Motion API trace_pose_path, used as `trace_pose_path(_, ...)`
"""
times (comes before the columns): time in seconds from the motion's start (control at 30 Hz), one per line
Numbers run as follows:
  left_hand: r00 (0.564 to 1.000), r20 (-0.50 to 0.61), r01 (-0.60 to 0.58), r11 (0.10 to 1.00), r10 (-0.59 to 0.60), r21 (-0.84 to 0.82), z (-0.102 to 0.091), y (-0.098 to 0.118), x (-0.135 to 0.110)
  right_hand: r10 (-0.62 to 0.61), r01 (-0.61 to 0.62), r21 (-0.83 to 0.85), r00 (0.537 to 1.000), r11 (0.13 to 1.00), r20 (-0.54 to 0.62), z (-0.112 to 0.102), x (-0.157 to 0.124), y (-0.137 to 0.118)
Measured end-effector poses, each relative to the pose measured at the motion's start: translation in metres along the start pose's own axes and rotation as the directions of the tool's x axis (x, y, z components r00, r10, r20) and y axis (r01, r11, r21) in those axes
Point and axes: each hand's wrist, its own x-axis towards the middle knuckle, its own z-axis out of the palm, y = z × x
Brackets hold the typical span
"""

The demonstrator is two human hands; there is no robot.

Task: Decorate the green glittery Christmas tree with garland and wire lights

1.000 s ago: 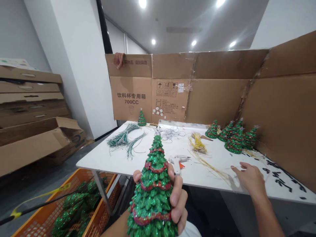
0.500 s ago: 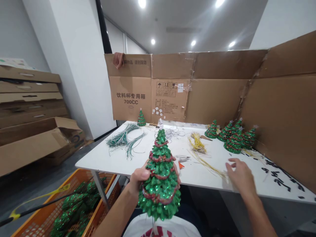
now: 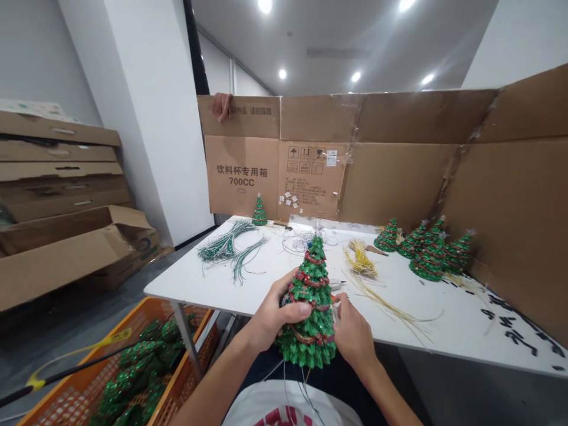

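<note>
I hold a green glitter Christmas tree (image 3: 312,307) with red garland bands upright over the near edge of the white table (image 3: 195,284). My left hand (image 3: 273,313) wraps round its left side, thumb across the front. My right hand (image 3: 350,334) presses against its right side with fingers curled; thin wires hang below the tree. What the right fingers pinch is hidden.
Green wire bundles (image 3: 228,248), yellow wire strands (image 3: 361,260) and clear wires lie on the table. Finished small trees (image 3: 426,254) stand at the right; one small tree (image 3: 259,211) at the back. Cardboard walls (image 3: 390,171) enclose it. An orange crate (image 3: 80,390) of trees sits on the floor at left.
My left hand moved the tree away and lower toward the table edge. My right hand left the table surface and came in against the tree's right side.
</note>
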Motion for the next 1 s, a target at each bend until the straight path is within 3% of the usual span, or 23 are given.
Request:
trace_pose_path(0.27, 0.998, 0.028, -0.062, 0.991, 0.059, 0.121, -0.008, 0.009, -0.002, -0.008, 0.012, 0.073, 0.999, 0.997, -0.048, -0.003, 0.008, 0.020)
trace_pose_path(0.4, 0.996, 0.028, -0.093, 0.982, 0.090, 0.167, -0.012, 0.012, -0.002, -0.028, 0.042, 0.237, 0.998, 0.971, -0.062, 0.000, 0.009, 0.023)
trace_pose_path(0.5, 0.997, 0.005, -0.083, 0.978, 0.083, 0.191, -0.017, 0.015, -0.003, 0.052, 0.003, 0.406, 0.991, 0.914, -0.124, 0.001, 0.012, 0.027)
trace_pose_path(0.6, 0.997, -0.066, -0.027, 0.981, 0.041, 0.190, -0.021, 0.015, -0.005, 0.207, -0.071, 0.609, 0.966, 0.790, -0.155, 0.001, 0.017, 0.026)
trace_pose_path(0.7, 0.976, -0.216, 0.063, 0.988, -0.031, 0.140, -0.022, 0.014, -0.003, 0.268, -0.093, 0.814, 0.960, 0.573, -0.079, -0.004, 0.019, 0.018)
trace_pose_path(0.8, 0.935, -0.335, 0.130, 0.991, -0.118, 0.012, -0.023, 0.012, 0.003, 0.226, -0.084, 0.941, 0.974, 0.328, 0.008, -0.019, 0.016, 0.005)
trace_pose_path(0.87, 0.925, -0.350, 0.157, 0.988, -0.150, -0.009, -0.026, 0.011, 0.008, 0.186, -0.091, 0.975, 0.981, 0.201, 0.053, -0.032, 0.011, -0.003)
trace_pose_path(1.0, 0.928, -0.347, 0.169, 0.984, -0.139, 0.057, -0.037, 0.006, 0.013, 0.092, -0.111, 0.990, 0.990, 0.089, 0.103, -0.051, 0.002, -0.013)
